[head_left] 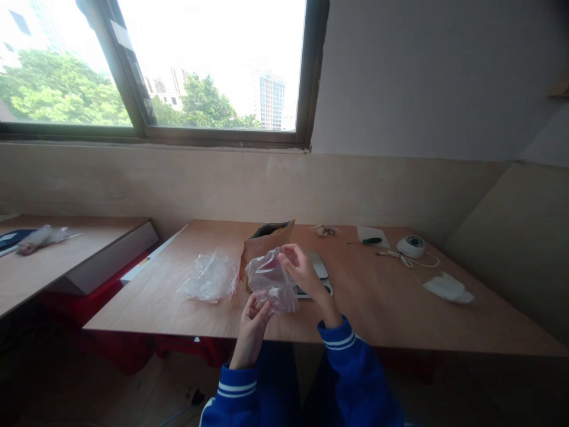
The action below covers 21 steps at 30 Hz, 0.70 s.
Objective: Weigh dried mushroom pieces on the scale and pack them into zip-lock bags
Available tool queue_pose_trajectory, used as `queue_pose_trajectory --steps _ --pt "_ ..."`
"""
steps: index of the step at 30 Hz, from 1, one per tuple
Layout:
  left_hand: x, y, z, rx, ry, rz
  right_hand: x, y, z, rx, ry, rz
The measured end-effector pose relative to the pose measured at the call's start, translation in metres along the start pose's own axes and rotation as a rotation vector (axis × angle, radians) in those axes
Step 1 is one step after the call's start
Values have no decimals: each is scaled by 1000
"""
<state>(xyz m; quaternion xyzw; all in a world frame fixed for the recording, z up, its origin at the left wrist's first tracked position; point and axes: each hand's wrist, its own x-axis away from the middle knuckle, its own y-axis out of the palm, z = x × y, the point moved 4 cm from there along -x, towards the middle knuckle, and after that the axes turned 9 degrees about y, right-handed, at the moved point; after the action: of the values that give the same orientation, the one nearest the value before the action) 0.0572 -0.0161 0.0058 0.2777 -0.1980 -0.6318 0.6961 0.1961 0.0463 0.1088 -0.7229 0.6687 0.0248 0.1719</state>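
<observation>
Beneath a bright window [213,65] stands a wooden table [368,320]. From the head camera, a clear plastic bag [267,271] sits before a brown pouch [258,247], left hand [254,325] pinching its lower end, right hand [306,276] its upper right edge; its long axis seems diagonal, though transparency blurs it.

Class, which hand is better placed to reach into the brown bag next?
Probably the right hand, nearer the mouth of the brown bag; both hold the clear bag, the left hand lower.
</observation>
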Motion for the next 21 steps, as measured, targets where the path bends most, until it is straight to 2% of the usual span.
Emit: queue_pose_trajectory --steps 3,5,8,12,21 --pt "4 7 -1 -129 -68 -159 3 -7 8 -73 19 -45" --pt "4 8 0 -207 -77 -200 7 -14 13 -70 44 -31" --pt "1 6 8 -221 36 -107 16 -23 18 -6 73 -8" --pt "-4 13 23 -353 227 11 32 -23 23 28 110 -61" --pt "-9 28 20 -472 287 63 57 -30 57 -61 153 131"
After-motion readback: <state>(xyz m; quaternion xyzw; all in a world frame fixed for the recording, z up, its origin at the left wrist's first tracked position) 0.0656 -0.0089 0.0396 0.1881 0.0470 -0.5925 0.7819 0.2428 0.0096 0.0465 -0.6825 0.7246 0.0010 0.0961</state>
